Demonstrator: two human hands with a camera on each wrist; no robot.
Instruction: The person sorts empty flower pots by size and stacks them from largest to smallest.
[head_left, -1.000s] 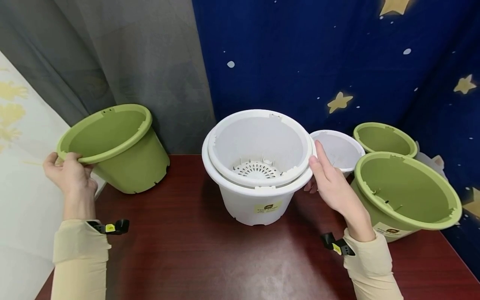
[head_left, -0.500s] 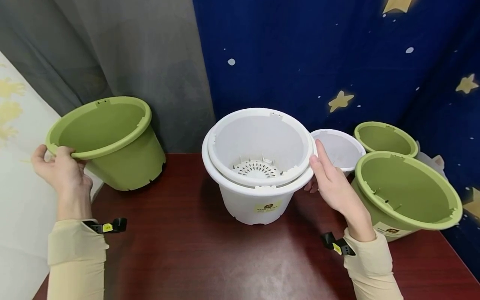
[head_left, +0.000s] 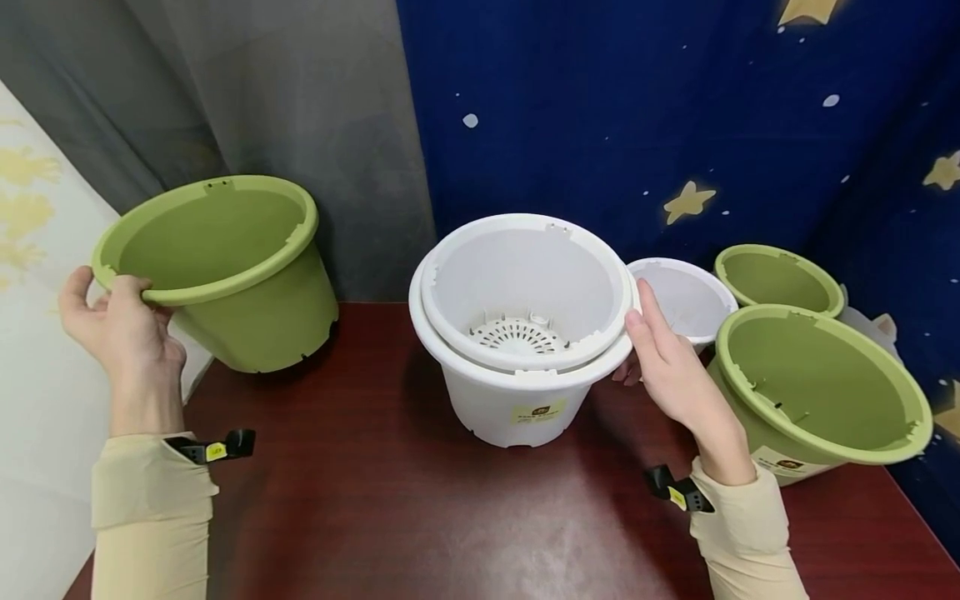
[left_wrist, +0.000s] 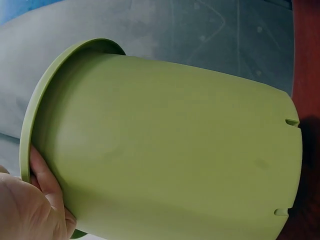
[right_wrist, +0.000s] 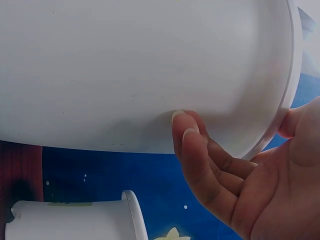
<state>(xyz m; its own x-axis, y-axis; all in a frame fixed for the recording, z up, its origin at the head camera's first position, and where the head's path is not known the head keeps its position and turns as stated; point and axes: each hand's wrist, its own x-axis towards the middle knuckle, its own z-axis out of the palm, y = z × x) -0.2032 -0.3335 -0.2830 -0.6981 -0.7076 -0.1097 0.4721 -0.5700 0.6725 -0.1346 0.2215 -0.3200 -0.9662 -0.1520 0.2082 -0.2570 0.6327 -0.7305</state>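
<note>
Gripping green flowerpot [head_left: 258,321] by near rim with left hand [head_left: 135,342], at left of table [head_left: 420,525]; slightly higher in view than a second ago, likely mid-move. Lifted or slid: can't tell. Pinching outer white flowerpot [head_left: 483,404] by rim with right hand [head_left: 672,368], mid-table.

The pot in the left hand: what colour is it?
The pot is a plain yellowish green; the left wrist view shows it best.
</note>
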